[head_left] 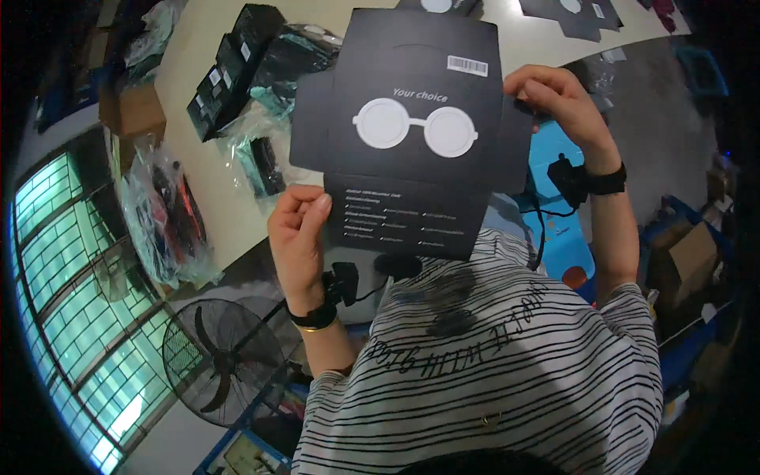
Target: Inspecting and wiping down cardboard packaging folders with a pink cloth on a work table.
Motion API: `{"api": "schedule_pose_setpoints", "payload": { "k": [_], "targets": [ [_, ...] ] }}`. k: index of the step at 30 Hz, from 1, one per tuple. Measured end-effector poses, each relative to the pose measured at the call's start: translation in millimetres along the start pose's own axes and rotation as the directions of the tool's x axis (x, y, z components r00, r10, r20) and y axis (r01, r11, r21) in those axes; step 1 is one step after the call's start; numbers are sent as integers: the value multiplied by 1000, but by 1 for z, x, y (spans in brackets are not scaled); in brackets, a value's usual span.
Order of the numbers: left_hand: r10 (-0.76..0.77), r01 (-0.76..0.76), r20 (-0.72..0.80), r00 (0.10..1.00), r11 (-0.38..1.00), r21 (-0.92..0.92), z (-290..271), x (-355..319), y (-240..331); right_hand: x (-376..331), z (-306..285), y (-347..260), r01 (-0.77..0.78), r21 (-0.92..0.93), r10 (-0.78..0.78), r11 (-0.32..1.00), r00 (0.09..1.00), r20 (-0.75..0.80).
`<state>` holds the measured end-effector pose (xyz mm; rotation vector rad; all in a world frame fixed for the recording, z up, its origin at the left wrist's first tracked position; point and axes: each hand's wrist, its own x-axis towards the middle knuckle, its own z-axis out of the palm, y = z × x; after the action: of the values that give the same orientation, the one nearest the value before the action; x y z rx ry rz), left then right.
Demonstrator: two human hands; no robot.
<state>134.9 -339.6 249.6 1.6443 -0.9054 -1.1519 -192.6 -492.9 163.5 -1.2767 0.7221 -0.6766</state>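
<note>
A flat, unfolded black cardboard box [416,165] with side flaps is held up in front of my chest. White round glasses are printed on it, with a barcode label near its top right. My left hand [297,237] pinches the lower left edge, thumb on the front and fingers curled. At the right flap, my right hand [562,103] grips the upper edge between thumb and fingers. Each wrist wears a black strap with a small black device.
The pale table [198,178] holds black boxes [226,87], a clear plastic bag [261,158] and more flat black cardboard [574,16]. A wrapped bundle [170,218] and brown carton [133,111] sit at its left. A standing fan [226,360] is at lower left; a blue object [566,237] is beside me.
</note>
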Motion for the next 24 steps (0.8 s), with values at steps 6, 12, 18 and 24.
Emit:
{"api": "schedule_pose_setpoints", "payload": {
  "k": [6,12,18,24],
  "targets": [
    [20,-19,5,1000,999,-36,4,-3,-1,1,1,4,-33,-14,32,999,999,-26],
    [24,-21,39,999,996,-82,5,-4,1,5,1,7,-17,-28,15,999,999,-39],
    [-32,37,55,998,995,-94,-2,0,-7,5,3,5,-40,-65,34,997,994,-101],
    [-35,44,49,998,980,-195,3,8,-14,12,12,4,4,-45,-3,999,1000,21]
  ]
}}
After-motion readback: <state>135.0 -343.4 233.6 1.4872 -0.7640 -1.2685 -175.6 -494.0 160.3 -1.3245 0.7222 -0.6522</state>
